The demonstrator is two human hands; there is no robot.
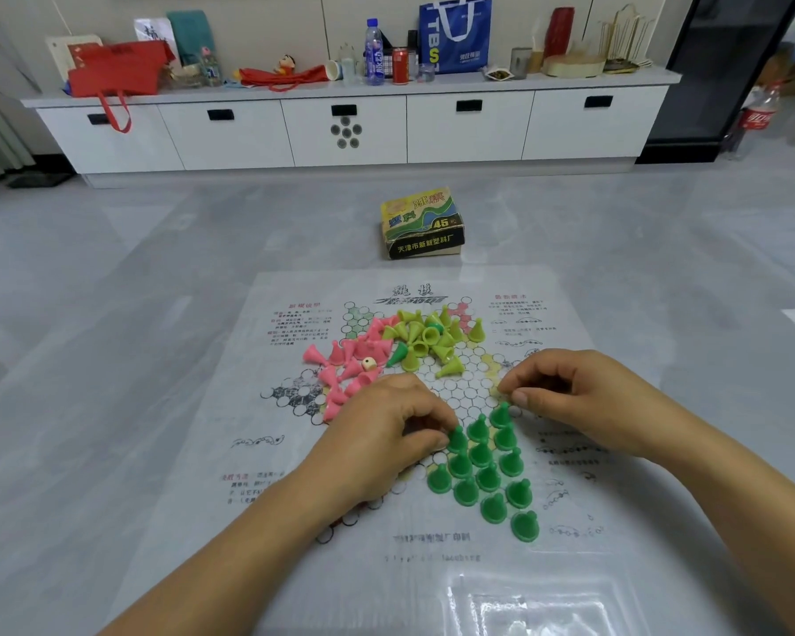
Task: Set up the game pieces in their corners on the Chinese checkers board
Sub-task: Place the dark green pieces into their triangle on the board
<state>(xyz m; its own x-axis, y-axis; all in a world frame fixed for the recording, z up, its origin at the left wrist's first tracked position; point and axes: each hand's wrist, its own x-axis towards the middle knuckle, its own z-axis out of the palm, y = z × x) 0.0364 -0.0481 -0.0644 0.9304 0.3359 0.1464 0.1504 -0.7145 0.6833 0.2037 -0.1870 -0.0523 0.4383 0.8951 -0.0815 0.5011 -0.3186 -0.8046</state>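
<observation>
Dk-green pcs [483, 472] stood in near corner of board [267, 456], approx. full; edge pc pinched by L hand [377, 433]; R hand [570, 397] curled at top pc, grip can't be told; pink heap [345, 367], yellow-green heap [425, 339] left unsorted mid-board.

On the printed paper board [239, 452], dark green plastic cones [480, 454] stand before the yellow-green plastic cones [416, 335]. Pink plastic cones [340, 355] lie left, and a cardboard box [421, 224] sits behind.

Bare board [467, 392] is lying open between the fingers [519, 398]; green pieces [483, 470] are crowding nearer, seemingly toppled yellow pieces [425, 337] and pink pieces [345, 360] beyond.
</observation>
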